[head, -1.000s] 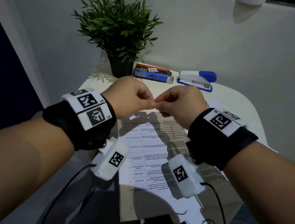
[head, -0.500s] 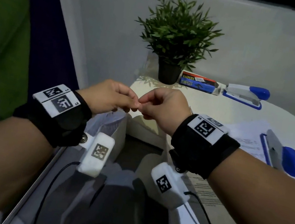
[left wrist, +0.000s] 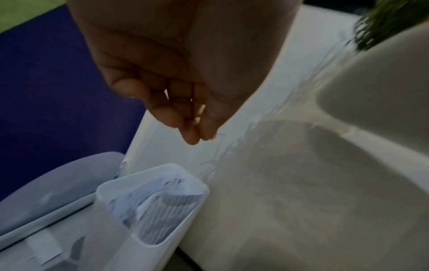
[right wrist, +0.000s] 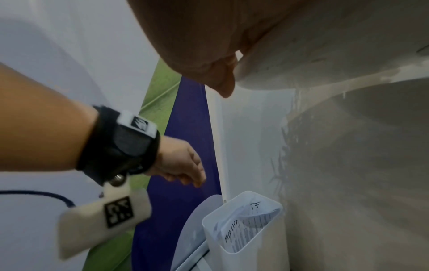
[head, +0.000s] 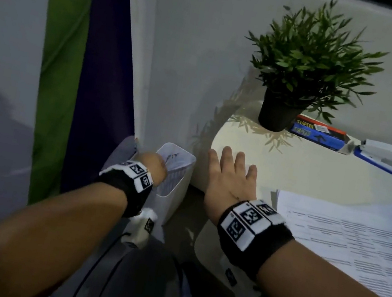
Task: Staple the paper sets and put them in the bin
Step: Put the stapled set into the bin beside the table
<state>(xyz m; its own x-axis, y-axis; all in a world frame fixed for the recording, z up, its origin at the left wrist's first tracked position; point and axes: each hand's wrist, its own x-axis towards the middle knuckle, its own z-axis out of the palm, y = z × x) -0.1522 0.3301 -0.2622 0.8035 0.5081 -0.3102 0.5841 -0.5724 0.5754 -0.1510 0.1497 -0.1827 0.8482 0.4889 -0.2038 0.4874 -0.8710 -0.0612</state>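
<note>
A white bin (head: 174, 191) stands on the floor beside the table's left end, with printed, handwritten paper (head: 175, 158) inside. My left hand (head: 152, 164) hangs just over its rim. In the left wrist view that hand (left wrist: 198, 137) has its fingers pointing down, tips bunched together, nothing visible between them, above the bin (left wrist: 111, 229) and its paper (left wrist: 162, 194). My right hand (head: 230, 172) lies flat and spread on the table's left edge. The right wrist view shows the bin (right wrist: 243, 256), its paper (right wrist: 246, 223) and my left hand (right wrist: 183, 168) over it.
A stack of printed sheets (head: 357, 237) lies on the cream table (head: 290, 170) at the right. A blue and white stapler (head: 387, 159), a staples box (head: 318, 134) and a potted plant (head: 307, 63) stand along the back by the wall.
Both hands were pinched together over the papers; they swung left and parted. The left hand dropped over the bin, the right opened onto the table edge.
</note>
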